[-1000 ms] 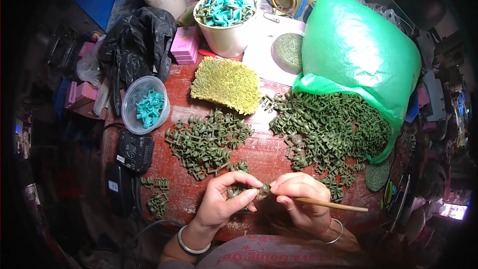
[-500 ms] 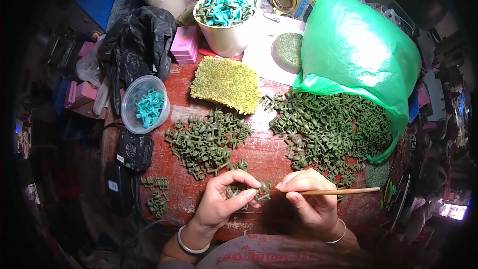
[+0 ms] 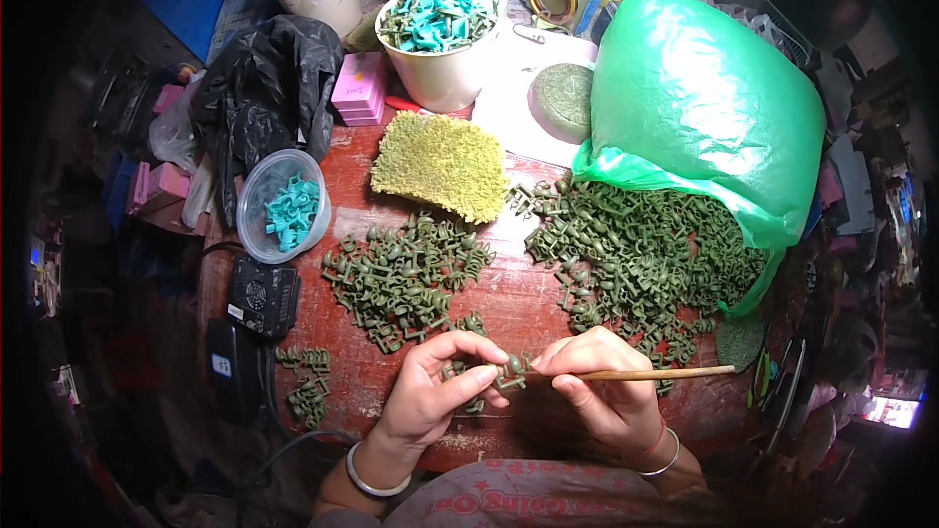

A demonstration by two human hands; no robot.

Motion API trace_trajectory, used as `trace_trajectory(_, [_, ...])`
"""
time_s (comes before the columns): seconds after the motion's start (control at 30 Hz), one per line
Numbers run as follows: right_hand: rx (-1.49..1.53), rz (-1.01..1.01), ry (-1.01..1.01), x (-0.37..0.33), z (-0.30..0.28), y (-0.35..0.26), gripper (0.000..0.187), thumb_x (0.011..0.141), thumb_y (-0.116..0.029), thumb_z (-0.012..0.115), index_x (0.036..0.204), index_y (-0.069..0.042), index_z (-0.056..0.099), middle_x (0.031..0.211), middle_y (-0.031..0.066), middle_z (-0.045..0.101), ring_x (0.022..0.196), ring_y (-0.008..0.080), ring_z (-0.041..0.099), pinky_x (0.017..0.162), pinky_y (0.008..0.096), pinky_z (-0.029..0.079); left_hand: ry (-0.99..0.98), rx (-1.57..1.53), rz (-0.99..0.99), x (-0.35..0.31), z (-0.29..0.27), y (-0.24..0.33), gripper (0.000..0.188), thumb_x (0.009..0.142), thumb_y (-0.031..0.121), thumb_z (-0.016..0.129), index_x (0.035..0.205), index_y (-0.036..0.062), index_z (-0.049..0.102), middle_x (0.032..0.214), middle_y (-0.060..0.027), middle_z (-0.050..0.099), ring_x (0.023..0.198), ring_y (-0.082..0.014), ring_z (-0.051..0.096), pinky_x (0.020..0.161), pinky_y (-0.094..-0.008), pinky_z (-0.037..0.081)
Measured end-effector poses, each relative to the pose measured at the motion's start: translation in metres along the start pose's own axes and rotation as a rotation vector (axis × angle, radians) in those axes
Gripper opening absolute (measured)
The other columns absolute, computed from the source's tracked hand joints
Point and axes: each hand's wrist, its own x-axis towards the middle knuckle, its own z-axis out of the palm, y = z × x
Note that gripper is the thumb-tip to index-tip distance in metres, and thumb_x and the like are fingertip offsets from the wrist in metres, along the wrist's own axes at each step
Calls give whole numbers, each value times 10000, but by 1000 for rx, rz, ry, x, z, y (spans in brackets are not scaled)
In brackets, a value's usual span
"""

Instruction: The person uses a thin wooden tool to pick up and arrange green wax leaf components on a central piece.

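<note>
My left hand (image 3: pixel 430 383) is closed, pinching a small dark-green ring-shaped piece (image 3: pixel 514 368) between thumb and fingertips. My right hand (image 3: pixel 608 399) is closed round a thin wooden-handled tool (image 3: pixel 680 373), held like a pencil. Its handle end points right, and its working tip is at or very near the green piece; I cannot tell whether they touch. Just beyond my hands lies a heap of similar green pieces (image 3: pixel 401 274). A bigger heap (image 3: pixel 636 254) spreads to the right, at the mouth of a green plastic bag (image 3: pixel 704 108).
A yellow sponge-like block (image 3: pixel 440 166) lies past the heaps. Behind it stand a white tub (image 3: pixel 445 78) of turquoise and green pieces and pink blocks (image 3: pixel 360 83). At left are a clear bowl (image 3: pixel 323 205) of turquoise pieces, a black device (image 3: pixel 264 295) and a black bag (image 3: pixel 264 88).
My right hand has moved slightly left, bringing the tool's tip up to the green piece. My left hand stays nearly in place, still holding the piece.
</note>
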Motion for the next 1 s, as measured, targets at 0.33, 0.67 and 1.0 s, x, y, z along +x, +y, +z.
trace_trajectory(0.33, [-13, 13, 31, -2, 2, -4, 136, 873, -19, 697, 1006, 0, 673, 888, 95, 697, 767, 234, 652, 671, 326, 516, -15, -60, 38, -1, 5, -1, 486, 828, -95, 673, 1280, -28, 509, 1117, -147, 631, 932, -211, 670, 762, -337, 610])
trace_trajectory(0.67, [-87, 20, 10, -1, 2, -8, 138, 869, -19, 703, 1001, -7, 664, 889, 94, 690, 738, 244, 644, 647, 337, 511, -43, 140, 88, 1, 7, -2, 511, 831, -91, 694, 1304, -33, 511, 1092, -123, 651, 946, -182, 662, 762, -311, 607])
trace_trajectory(1.0, [-124, -35, -19, 1, -2, -8, 130, 877, 1, 668, 995, -17, 617, 847, 97, 639, 713, 264, 596, 642, 359, 488, -43, 190, 29, -4, 14, 4, 478, 829, -65, 731, 1270, -11, 554, 1055, -52, 642, 876, -86, 627, 751, -234, 541])
